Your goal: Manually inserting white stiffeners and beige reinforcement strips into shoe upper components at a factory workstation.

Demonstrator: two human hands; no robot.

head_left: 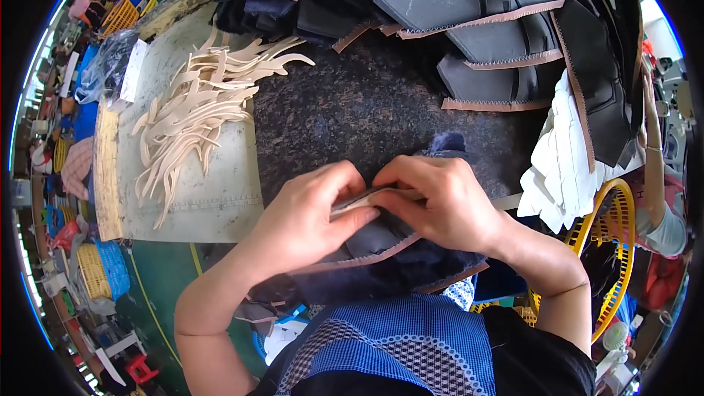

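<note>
My left hand (306,211) and my right hand (443,199) meet over a dark, fur-backed shoe upper piece (361,240) at the near edge of the table. Its stitched brown edge curves toward me. Both hands have their fingers closed, thumbs facing, around a narrow beige strip (352,207) along the upper part of the piece. My fingers partly cover the strip. On the left lies a loose pile of similar beige strips (192,103).
Layered dark uppers (491,40) with brown edges fill the far side of the table. White pieces (561,158) overlap at the right, beside a yellow basket (627,231). Another person's arm (653,132) shows at far right. A dark mottled mat (323,114) covers the middle.
</note>
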